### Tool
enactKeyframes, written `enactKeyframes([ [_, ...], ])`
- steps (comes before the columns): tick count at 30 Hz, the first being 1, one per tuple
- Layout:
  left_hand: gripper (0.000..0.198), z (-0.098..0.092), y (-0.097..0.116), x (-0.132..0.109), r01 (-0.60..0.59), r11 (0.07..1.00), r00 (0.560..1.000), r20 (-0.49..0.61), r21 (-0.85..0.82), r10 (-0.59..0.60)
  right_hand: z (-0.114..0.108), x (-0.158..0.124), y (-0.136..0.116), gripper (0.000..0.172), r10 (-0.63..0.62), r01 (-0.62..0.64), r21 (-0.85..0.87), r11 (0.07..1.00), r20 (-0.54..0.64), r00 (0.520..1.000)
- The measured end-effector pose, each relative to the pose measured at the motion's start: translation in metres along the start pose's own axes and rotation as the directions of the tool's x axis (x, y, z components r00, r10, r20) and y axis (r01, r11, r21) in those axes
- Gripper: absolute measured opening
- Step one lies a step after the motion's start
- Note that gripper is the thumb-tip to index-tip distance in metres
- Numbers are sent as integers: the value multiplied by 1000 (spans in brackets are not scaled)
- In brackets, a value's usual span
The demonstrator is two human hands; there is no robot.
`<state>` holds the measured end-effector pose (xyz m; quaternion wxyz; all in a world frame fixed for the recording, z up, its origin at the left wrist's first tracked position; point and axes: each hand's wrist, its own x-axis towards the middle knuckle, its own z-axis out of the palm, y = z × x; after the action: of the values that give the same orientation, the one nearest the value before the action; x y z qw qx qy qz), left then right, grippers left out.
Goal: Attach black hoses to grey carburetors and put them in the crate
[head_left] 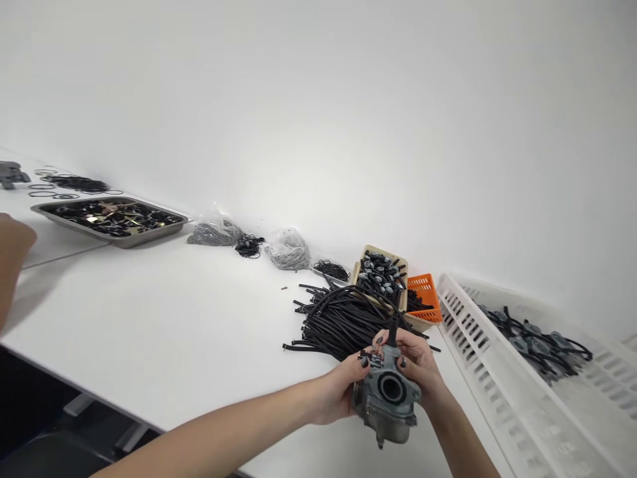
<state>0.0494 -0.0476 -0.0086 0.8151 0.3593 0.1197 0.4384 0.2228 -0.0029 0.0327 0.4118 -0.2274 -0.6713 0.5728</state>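
A grey metal carburetor [387, 398] with a round bore facing me is held over the white table's [164, 332] near edge. My left hand [340, 393] grips its left side. My right hand [417, 364] wraps its upper right and pinches a short black hose [393, 330] that stands up from the top of the carburetor. Just behind lies a heap of cut black hoses [343, 318].
A white slotted crate [497, 372] at right holds carburetors with hoses [535, 340]. Behind the heap: a beige box of clips [381, 269], an orange basket [425, 295], bags of small parts [287, 249]. Far left: a metal tray [112, 219] and another person's arm [10, 255].
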Motion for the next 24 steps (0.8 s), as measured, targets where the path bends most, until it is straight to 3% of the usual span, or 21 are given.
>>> enactKeyframes([
  [4,87,-7,1,3,-9,999,999,52,-44,11,1,19,0,35,17,-17,-36,999,27,999],
  [8,77,-8,1,6,-189,981,980,-71,-42,186,-16,50,-8,42,-105,105,-3,994,22,994],
  [11,75,-5,-1,5,-150,989,986,-69,4,150,-24,79,-15,31,-129,111,-246,963,-62,990],
  [13,77,-2,-3,4,-94,995,995,-35,23,95,-20,97,-14,23,-158,124,-589,798,-6,987],
  [15,80,0,-4,2,-60,998,998,-7,32,60,-11,113,-8,26,-175,215,-841,497,145,974],
  [17,82,2,-5,1,-50,998,999,1,45,50,0,126,1,32,-133,287,-932,220,263,956],
  [18,82,3,-4,0,-48,997,999,-5,56,49,4,130,6,32,-100,299,-946,125,288,952],
  [19,80,3,-4,1,-47,997,999,-13,68,48,6,134,11,30,-73,299,-952,62,294,953],
  [21,77,2,-3,1,-51,995,998,-40,82,54,7,139,16,25,-63,286,-958,18,285,957],
  [24,76,-1,0,2,-56,997,992,-110,58,62,-2,137,9,22,-206,248,-964,98,224,952],
])
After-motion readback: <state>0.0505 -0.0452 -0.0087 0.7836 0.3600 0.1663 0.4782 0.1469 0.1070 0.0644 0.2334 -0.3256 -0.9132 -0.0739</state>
